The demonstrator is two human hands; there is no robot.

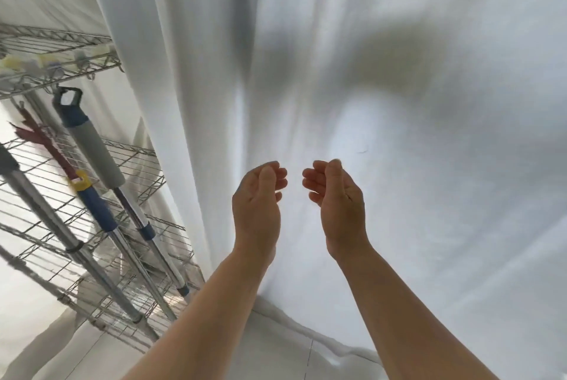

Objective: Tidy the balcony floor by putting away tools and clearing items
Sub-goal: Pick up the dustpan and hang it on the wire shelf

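Observation:
My left hand (259, 204) and my right hand (336, 195) are raised side by side in front of a white curtain (399, 103), palms facing each other, fingers curled and slightly apart. Neither hand holds anything. At the left, long-handled cleaning tools lean against a wire rack (40, 72): a grey-and-blue handled pole (92, 146), a blue-gripped pole with a yellow end (98, 207), and a plain metal pole (70, 238). Both hands are well to the right of these tools.
The wire rack has several shelves, and pale items lie on its top shelf (21, 62). A reddish tool (40, 137) hangs behind the poles. The curtain reaches down to the white tiled floor (276, 349).

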